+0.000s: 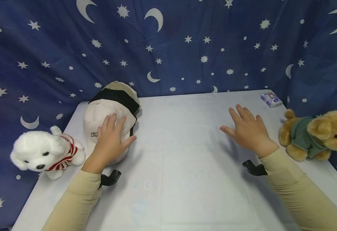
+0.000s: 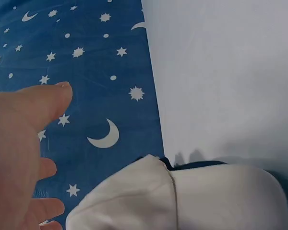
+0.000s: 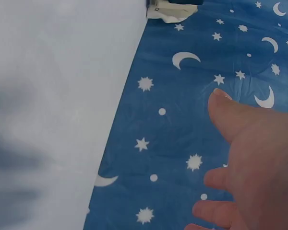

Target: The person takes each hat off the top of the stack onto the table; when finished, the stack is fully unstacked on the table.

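A cream baseball cap point(image 1: 99, 110) with dark lettering sits on the left of the table, with a black-and-beige cap point(image 1: 119, 94) just behind it. My left hand point(image 1: 109, 139) hovers over the cream cap with fingers spread, overlapping its front in the head view. In the left wrist view the cream cap point(image 2: 134, 199) shows its crown and brim below the thumb. On the other side, my right hand point(image 1: 247, 130) is held above the white tabletop, fingers spread and holding nothing. The right wrist view catches part of the caps point(image 3: 175, 10) at its top edge.
A white plush dog point(image 1: 38, 150) in a red-striped shirt sits at the left edge. Opposite it is a brown plush dog point(image 1: 307, 136) in a green top. A small purple packet point(image 1: 271, 99) lies at the back right corner. A blue star-and-moon curtain point(image 1: 180, 48) hangs behind the table point(image 1: 182, 154).
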`<state>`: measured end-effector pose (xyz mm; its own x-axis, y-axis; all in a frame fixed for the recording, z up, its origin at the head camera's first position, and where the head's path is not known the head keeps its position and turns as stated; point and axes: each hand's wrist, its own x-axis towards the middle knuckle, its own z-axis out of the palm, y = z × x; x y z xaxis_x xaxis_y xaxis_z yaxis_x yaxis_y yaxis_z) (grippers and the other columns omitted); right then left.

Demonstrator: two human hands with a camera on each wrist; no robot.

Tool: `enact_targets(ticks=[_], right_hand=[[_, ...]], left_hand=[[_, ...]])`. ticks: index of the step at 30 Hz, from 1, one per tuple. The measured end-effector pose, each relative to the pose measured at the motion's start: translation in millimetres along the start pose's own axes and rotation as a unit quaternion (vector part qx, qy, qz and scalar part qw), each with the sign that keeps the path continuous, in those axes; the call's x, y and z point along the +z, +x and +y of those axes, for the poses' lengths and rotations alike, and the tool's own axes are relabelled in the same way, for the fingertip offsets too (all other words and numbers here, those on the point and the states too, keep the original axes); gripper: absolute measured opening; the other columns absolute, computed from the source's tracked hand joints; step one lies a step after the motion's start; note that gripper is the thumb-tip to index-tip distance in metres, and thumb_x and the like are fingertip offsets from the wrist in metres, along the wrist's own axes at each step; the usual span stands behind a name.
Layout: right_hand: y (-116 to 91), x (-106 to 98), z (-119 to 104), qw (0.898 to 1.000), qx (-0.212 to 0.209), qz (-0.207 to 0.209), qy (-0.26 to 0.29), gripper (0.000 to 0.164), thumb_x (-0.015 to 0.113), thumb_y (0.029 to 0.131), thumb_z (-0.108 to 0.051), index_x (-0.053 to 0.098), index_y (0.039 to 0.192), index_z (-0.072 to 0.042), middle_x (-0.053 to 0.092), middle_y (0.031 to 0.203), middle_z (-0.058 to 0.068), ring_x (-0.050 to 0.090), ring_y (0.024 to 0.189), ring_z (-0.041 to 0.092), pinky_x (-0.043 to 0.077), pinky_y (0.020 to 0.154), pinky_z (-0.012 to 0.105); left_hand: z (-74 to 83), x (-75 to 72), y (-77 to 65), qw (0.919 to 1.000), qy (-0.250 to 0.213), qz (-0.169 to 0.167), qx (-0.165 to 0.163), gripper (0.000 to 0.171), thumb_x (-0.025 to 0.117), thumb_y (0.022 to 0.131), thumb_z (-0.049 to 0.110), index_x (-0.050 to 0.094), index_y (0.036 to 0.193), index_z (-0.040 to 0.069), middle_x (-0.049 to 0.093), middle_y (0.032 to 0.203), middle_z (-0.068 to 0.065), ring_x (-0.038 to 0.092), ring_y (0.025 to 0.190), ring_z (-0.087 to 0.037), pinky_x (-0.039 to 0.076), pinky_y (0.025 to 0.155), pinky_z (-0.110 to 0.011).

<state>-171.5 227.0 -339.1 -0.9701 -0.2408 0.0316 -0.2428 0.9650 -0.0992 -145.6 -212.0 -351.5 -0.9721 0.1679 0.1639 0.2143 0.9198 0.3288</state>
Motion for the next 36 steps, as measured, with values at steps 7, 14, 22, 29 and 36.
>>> enact_targets(ticks=[7, 14, 22, 29, 36], right_hand=[[9.6, 4.3, -15.2, 1.000, -0.022, 0.008, 0.001, 0.079, 0.050, 0.101, -0.053, 0.032, 0.153, 0.003, 0.025, 0.156, 0.031, 0.028, 0.139, 0.050, 0.026, 0.102, 0.074], [23.3, 9.4, -35.2, 0.998, -0.051, 0.031, 0.028, 0.078, 0.054, 0.100, -0.051, 0.036, 0.152, 0.004, 0.029, 0.155, 0.031, 0.035, 0.136, 0.050, 0.034, 0.101, 0.069], [30.7, 14.0, -54.4, 0.996, -0.064, 0.034, 0.060, 0.077, 0.058, 0.098, -0.050, 0.038, 0.151, 0.002, 0.032, 0.154, 0.029, 0.038, 0.135, 0.050, 0.036, 0.102, 0.066], [36.6, 26.8, -60.4, 0.990, -0.084, 0.024, 0.106, 0.079, 0.062, 0.096, -0.050, 0.038, 0.151, 0.002, 0.033, 0.154, 0.028, 0.038, 0.135, 0.049, 0.035, 0.104, 0.065], [56.7, 33.2, -78.1, 0.980, -0.118, 0.032, 0.160, 0.081, 0.068, 0.092, -0.051, 0.042, 0.149, 0.000, 0.037, 0.153, 0.023, 0.038, 0.137, 0.044, 0.036, 0.105, 0.062]], left_hand=[[-13.9, 1.4, -13.9, 0.9993, -0.018, 0.032, 0.005, 0.076, 0.070, 0.092, 0.034, 0.038, 0.150, -0.002, 0.021, 0.157, -0.031, 0.011, 0.145, -0.050, 0.011, 0.107, -0.075], [-25.9, 0.0, -24.5, 0.9938, -0.055, 0.092, 0.026, 0.071, 0.077, 0.086, 0.021, 0.045, 0.143, -0.006, 0.029, 0.153, -0.033, 0.020, 0.140, -0.054, 0.018, 0.110, -0.067], [-42.1, 1.7, -38.1, 0.9874, -0.084, 0.135, 0.004, 0.075, 0.083, 0.081, 0.014, 0.046, 0.141, -0.009, 0.034, 0.151, -0.033, 0.028, 0.138, -0.052, 0.021, 0.112, -0.063], [-58.9, 6.2, -51.2, 0.9847, -0.110, 0.129, -0.040, 0.090, 0.084, 0.080, 0.015, 0.032, 0.149, -0.012, 0.030, 0.153, -0.033, 0.026, 0.141, -0.050, 0.021, 0.114, -0.060], [-74.6, 9.8, -56.1, 0.9759, -0.139, 0.106, -0.131, 0.092, 0.082, 0.085, 0.023, 0.028, 0.154, -0.004, 0.033, 0.150, -0.033, 0.032, 0.138, -0.050, 0.027, 0.109, -0.064]])
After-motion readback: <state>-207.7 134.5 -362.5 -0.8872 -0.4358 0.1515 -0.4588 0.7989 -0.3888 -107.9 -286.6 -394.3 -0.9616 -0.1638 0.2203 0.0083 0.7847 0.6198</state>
